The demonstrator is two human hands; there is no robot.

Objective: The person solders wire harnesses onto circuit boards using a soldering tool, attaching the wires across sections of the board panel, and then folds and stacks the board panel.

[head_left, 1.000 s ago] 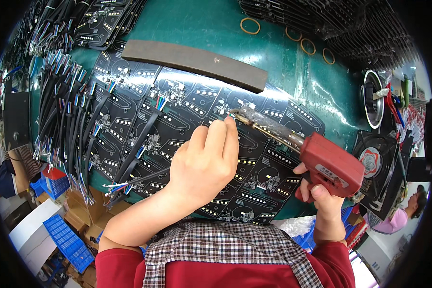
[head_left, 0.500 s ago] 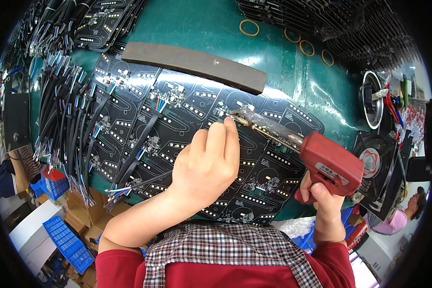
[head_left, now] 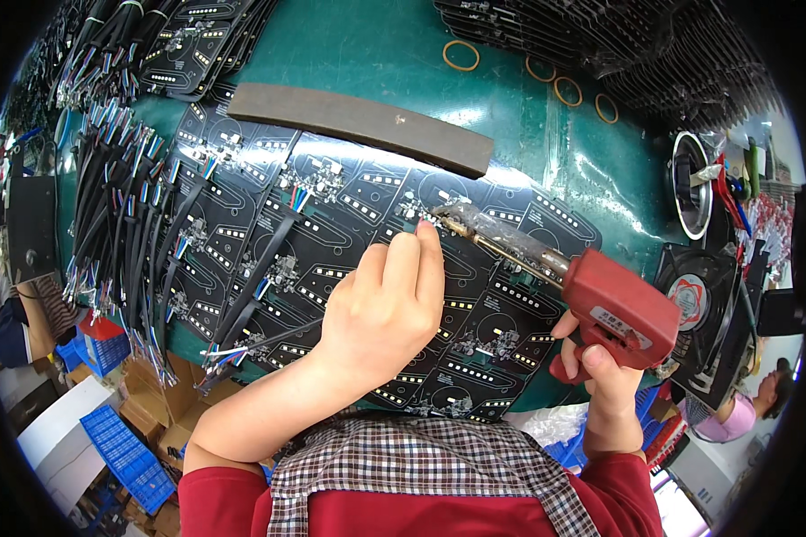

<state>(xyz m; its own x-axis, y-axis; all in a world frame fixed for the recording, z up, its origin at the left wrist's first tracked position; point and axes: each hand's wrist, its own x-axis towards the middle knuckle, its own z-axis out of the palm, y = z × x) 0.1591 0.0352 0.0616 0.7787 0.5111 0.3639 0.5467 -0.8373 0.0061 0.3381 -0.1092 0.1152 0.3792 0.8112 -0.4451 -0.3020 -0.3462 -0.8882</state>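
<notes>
My right hand (head_left: 607,362) grips the handle of a red soldering gun (head_left: 622,309). Its long metal tip reaches left to the white components of a black circuit board (head_left: 385,192) in the middle of the bench. Close to that tip is my left hand (head_left: 381,300), fingers curled and thumb hidden beneath. A black cable (head_left: 295,333) with stripped coloured wires at its left end runs under this hand, which appears pinched on it; the held end is hidden. To the left, other black cables (head_left: 273,246) lie across boards with coloured wires at their ends.
A dark flat bar (head_left: 358,125) lies across the boards' far edge. Bundled cables (head_left: 116,206) lie at left. Stacked boards (head_left: 600,45) stand at far right, near several rubber bands (head_left: 461,55). A round black fan (head_left: 694,300) and a metal-rimmed dish (head_left: 692,183) are at right.
The soldering gun and its tip have shifted very slightly right and down. A finger of my right hand has loosened from the trigger area. My left hand stays nearly in place.
</notes>
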